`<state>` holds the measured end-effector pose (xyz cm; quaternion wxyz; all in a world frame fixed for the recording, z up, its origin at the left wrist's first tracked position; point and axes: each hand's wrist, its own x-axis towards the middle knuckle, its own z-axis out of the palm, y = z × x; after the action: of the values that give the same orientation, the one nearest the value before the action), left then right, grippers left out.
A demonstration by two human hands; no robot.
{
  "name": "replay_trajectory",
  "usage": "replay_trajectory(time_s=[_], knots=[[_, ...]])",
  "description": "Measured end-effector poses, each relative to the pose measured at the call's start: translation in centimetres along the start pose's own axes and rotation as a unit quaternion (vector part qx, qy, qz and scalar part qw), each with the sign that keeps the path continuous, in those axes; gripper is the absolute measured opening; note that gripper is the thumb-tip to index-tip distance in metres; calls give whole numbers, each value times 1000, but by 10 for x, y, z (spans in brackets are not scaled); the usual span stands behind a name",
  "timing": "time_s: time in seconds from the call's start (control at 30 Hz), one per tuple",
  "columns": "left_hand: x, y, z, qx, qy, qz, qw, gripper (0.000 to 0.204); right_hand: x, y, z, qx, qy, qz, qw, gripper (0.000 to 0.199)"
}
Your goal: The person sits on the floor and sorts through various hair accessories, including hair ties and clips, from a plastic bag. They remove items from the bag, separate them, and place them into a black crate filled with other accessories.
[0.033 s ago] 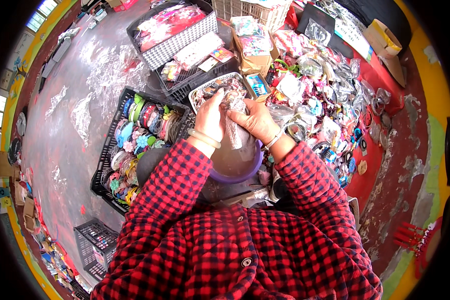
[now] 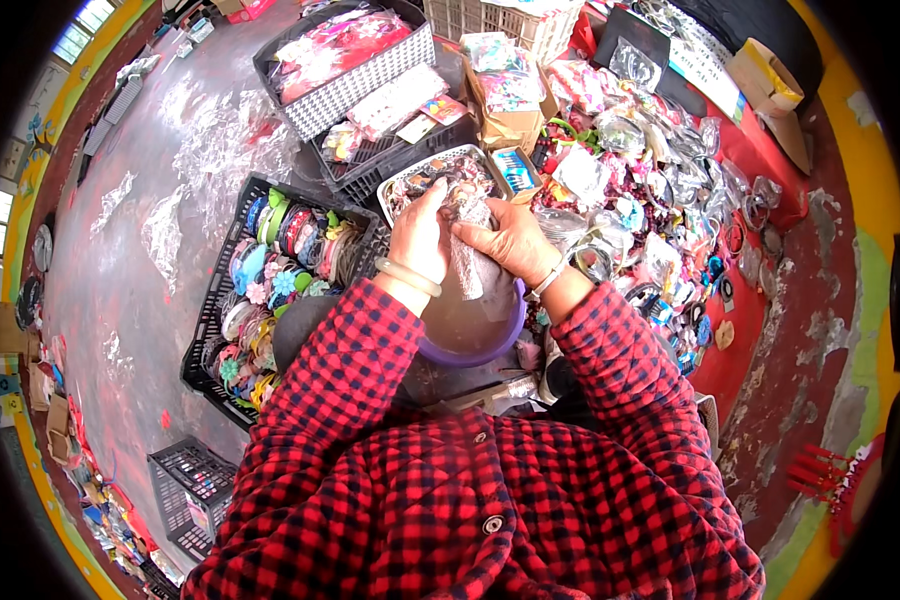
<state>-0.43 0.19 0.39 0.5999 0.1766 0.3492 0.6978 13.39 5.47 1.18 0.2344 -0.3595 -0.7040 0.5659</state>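
Between my hands hangs a wet-looking, greyish patterned cloth [image 2: 467,268], its lower end dangling above a purple basin [image 2: 513,338] of murky water. My left hand [image 2: 420,243] is closed at the cloth's left side, thumb pointing up, its other fingers mostly hidden. From the other side my right hand [image 2: 520,245] grips the cloth, with the thumb laid across its front. Just beyond my fingers, a white basket [image 2: 391,196] holds a jumble of small dark and brownish pieces. Beside it is a small carton [image 2: 526,193] with blue packets.
To the left stands a black crate [image 2: 210,318] full of colourful headbands. Stacked beyond are a grey crate [image 2: 360,88] and a black crate [image 2: 362,180] with bagged goods. A heap of wrapped accessories [image 2: 620,215] spreads at right. Loose plastic film [image 2: 232,150] lies on the floor.
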Motion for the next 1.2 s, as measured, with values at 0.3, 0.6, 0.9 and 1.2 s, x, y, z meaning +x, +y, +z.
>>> replay_trajectory(time_s=[0.3, 0.6, 0.9, 1.2], knots=[[0, -7, -20, 279, -16, 184, 942, 21, 6, -3, -11, -18, -107, 39, 993, 31], [6, 9, -9, -129, 12, -57, 990, 34, 2, -20, -23, 90, -179, 64, 978, 27], [16, 12, -31, -150, 53, -94, 983, 36, 7, 2, -17, -87, -101, 29, 991, 39], [19, 31, -27, -210, 92, 30, 973, 28, 1, -17, -45, 271, 86, -23, 959, 48]])
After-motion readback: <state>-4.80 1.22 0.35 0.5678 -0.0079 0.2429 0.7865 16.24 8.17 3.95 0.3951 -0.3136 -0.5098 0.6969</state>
